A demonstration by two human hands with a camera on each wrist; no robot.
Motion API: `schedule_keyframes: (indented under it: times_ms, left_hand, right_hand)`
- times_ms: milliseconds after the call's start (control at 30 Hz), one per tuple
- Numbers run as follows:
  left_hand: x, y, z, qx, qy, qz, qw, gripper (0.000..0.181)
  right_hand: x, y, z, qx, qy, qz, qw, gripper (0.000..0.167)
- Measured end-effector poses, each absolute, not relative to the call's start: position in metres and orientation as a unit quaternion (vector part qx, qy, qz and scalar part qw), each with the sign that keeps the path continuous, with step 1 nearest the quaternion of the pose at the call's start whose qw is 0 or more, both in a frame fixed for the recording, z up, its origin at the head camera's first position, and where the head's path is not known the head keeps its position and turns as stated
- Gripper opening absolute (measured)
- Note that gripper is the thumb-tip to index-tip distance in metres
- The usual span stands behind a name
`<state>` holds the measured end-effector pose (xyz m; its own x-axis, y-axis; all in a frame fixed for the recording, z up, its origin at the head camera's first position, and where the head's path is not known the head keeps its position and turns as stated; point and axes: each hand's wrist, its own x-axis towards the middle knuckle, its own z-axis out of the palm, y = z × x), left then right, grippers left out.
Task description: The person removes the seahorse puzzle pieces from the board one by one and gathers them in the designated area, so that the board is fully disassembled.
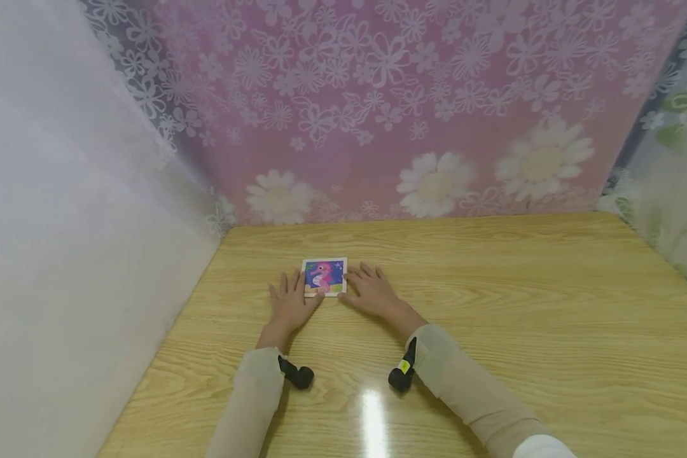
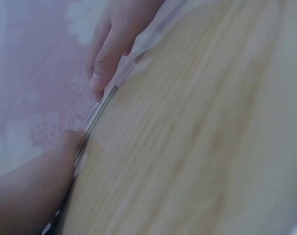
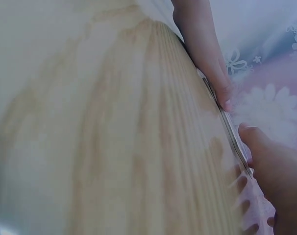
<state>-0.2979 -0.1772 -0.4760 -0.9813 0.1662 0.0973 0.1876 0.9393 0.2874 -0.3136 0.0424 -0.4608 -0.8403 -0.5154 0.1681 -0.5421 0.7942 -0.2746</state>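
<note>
We locate the seahorse card (image 1: 324,276) at 2 o'clock from our left hand (image 1: 291,306), 10 from our right hand (image 1: 373,294); both, fingers spread, touch its edges. The table (image 1: 527,305) extends widest toward 3, its back edge (image 1: 423,221) at 12.

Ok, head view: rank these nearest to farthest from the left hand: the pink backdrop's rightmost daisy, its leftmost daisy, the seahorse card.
1. Seahorse card: on the table, at the left hand.
2. Leftmost daisy: backdrop's left side.
3. Rightmost daisy: backdrop's right side.
</note>
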Motion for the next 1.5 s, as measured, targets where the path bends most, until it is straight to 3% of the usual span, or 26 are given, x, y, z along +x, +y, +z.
schedule_keyframes:
  times_ms: [200,600,767,1500]
  left_hand:
    - [-0.292,-0.172,-0.478,-0.119,-0.975,-0.177,0.058,0.089]
    - [-0.288,-0.158,-0.473,-0.124,-0.985,-0.114,0.031,0.082]
    - [-0.286,-0.153,-0.472,-0.131,-0.983,-0.122,0.029,0.082]
    - [-0.275,-0.131,-0.47,-0.155,-0.98,-0.124,0.024,0.079]
  right_hand:
    - [-0.312,0.049,-0.463,0.284,-0.943,0.165,0.05,0.06]
    - [-0.306,0.06,-0.464,0.293,-0.928,0.219,0.07,0.069]
    - [-0.301,0.062,-0.461,0.281,-0.936,0.204,0.058,0.061]
    - [-0.287,0.084,-0.459,0.289,-0.943,0.16,0.041,0.064]
